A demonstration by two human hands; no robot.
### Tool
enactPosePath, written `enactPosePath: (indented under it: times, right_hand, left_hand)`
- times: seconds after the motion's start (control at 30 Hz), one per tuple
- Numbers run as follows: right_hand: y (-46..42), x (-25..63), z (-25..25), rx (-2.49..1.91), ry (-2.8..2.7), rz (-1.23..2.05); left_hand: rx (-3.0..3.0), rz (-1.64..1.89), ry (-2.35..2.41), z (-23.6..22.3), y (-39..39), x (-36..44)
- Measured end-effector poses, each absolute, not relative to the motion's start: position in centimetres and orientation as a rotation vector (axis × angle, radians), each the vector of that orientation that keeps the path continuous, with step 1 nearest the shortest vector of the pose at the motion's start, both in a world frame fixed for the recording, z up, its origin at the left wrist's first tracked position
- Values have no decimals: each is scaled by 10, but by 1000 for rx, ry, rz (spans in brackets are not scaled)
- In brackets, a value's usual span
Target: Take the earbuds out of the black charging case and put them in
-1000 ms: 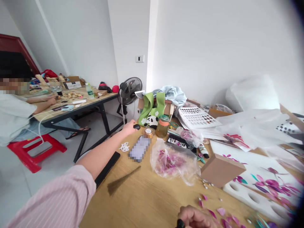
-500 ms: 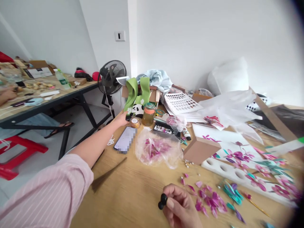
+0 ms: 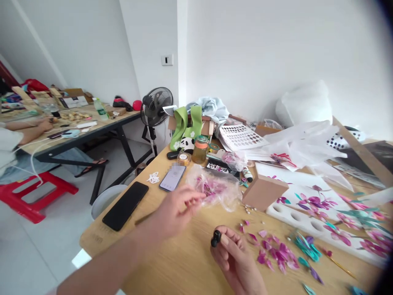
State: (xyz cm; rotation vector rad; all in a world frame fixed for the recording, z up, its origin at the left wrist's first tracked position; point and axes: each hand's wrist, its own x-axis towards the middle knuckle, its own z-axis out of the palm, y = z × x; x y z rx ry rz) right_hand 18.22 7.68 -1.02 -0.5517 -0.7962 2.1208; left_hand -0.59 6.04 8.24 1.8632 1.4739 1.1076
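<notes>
Right hand (image 3: pixel 235 258) low over wooden table (image 3: pixel 184 266), pinching small black earbud (image 3: pixel 216 238) at fingertips. Left hand (image 3: pixel 175 211) empty, fingers loosely spread, hovering near plastic bag of petals (image 3: pixel 215 188). Earbud picked up; not yet set anywhere. Long axis roughly upright, tip tilted left.

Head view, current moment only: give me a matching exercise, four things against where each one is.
Things:
1. small black earbud
2. black phone with dark screen
3. clear plastic bag of pink petals
4. amber glass jar with orange collar

Places:
A. near the wooden table's left edge
B. pinched in the right hand
C. beside the panda bag
D. just past the left hand

Pairs: 1-B, 2-A, 3-D, 4-C
</notes>
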Motion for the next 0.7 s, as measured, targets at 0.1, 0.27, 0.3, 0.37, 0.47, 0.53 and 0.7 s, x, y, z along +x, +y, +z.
enactPosePath:
  times: [0.1, 0.27, 0.3, 0.37, 0.47, 0.53, 0.7]
  right_hand:
    - [75, 181, -10, -533, -800, 2138]
    - [74, 180, -8, -526, -843, 2160]
    - [74, 179, -7, -529, -853, 2158]
    - [73, 179, -7, -533, -872, 2156]
    - [72, 178, -8, -545, -910, 2155]
    - [72, 177, -7, -565, -923, 2159]
    - [72, 174, -9, -561, -909, 2196]
  left_hand:
    - [1584, 1150, 1368, 59, 32, 21]
    - [1318, 1202, 1220, 35, 24, 30]
    - [1286, 1223, 1192, 33, 24, 30]
    - [1220, 1273, 1139, 30, 24, 31]
    - [1113, 1316, 1051, 26, 23, 33]
    - [1047, 1311, 1020, 23, 23, 34]
    - [924, 1308, 965, 13, 23, 34]
